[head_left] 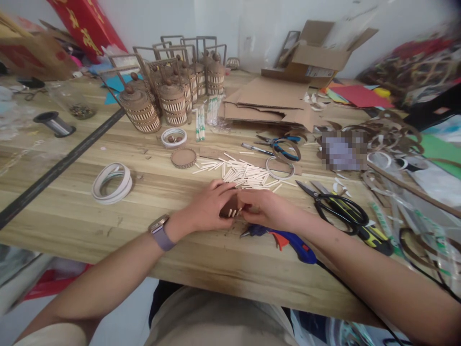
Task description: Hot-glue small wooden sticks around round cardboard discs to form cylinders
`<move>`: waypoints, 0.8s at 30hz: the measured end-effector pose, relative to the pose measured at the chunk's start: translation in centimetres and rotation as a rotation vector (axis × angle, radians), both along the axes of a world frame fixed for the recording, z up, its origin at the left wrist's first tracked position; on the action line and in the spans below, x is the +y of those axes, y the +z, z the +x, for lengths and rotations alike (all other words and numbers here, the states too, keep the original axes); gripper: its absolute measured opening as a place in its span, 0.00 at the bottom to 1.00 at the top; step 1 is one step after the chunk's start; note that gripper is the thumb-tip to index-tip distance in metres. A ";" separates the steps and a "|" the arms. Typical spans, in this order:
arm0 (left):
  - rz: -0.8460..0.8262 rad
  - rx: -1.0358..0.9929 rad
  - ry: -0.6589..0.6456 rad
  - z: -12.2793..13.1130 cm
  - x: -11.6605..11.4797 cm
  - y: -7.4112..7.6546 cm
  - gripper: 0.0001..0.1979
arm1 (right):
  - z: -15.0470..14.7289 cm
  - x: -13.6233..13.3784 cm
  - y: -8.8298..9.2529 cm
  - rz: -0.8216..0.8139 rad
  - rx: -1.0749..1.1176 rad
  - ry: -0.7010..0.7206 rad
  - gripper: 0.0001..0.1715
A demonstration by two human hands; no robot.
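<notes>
My left hand (203, 207), with a watch at the wrist, is wrapped round a small brown cardboard piece (227, 208). A few short pale sticks stand along the near edge of that piece. Pinched fingers of my right hand (264, 205) meet its right side; whatever they hold is too small to make out. A heap of short wooden sticks (248, 174) lies just beyond both hands. Under my right wrist rests a blue glue gun (297, 246) with an orange trigger. A round cardboard disc with a ridged rim (183, 157) lies beyond my left hand.
Black-handled scissors (336, 209) and a yellow utility knife (374, 239) lie at right, near tangled cardboard strips (382, 132). Tape rolls (112, 182) sit at left. Behind stand several lantern-like cardboard models (173, 103), flat cardboard (266, 101) and an open box (317, 55).
</notes>
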State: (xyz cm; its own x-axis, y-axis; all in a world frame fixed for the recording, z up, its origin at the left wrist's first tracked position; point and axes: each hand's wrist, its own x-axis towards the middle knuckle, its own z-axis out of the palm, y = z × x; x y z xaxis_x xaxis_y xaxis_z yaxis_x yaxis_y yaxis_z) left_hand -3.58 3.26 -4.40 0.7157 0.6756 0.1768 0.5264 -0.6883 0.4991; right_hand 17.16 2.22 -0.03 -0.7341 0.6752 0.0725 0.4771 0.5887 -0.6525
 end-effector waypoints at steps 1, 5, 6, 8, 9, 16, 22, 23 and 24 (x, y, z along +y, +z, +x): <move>0.000 0.000 0.002 0.0 0.0 0.0 0.34 | 0.0 0.0 -0.1 0.003 -0.006 -0.002 0.10; 0.007 0.001 0.008 0.0 0.0 -0.2 0.35 | -0.1 -0.3 0.3 0.017 -0.062 -0.059 0.09; 0.007 0.003 0.009 0.0 0.0 -0.2 0.35 | 0.0 -0.5 0.6 0.019 -0.075 -0.097 0.08; 0.006 0.004 0.016 0.0 -0.1 -0.1 0.35 | 0.7 -1.0 1.5 0.036 -0.089 -0.217 0.09; 0.004 0.002 0.019 0.0 -0.1 0.0 0.35 | 1.3 -1.4 2.0 0.050 -0.098 -0.288 0.09; -0.043 0.009 0.025 -0.3 -0.2 0.4 0.37 | 6.7 -6.1 2.5 -0.027 -0.403 -0.420 0.11; -0.013 0.017 0.036 -0.3 -0.4 0.2 0.36 | 7.6 -8.5 0.1 -0.096 -0.306 -0.552 0.03; -0.009 0.017 0.037 -0.2 -0.4 0.2 0.36 | 7.6 -8.7 -0.1 -0.120 -0.242 -0.581 0.04; -0.008 0.016 0.038 -0.3 -0.4 0.2 0.36 | 7.5 -9.0 -0.2 -0.149 -0.159 -0.614 0.05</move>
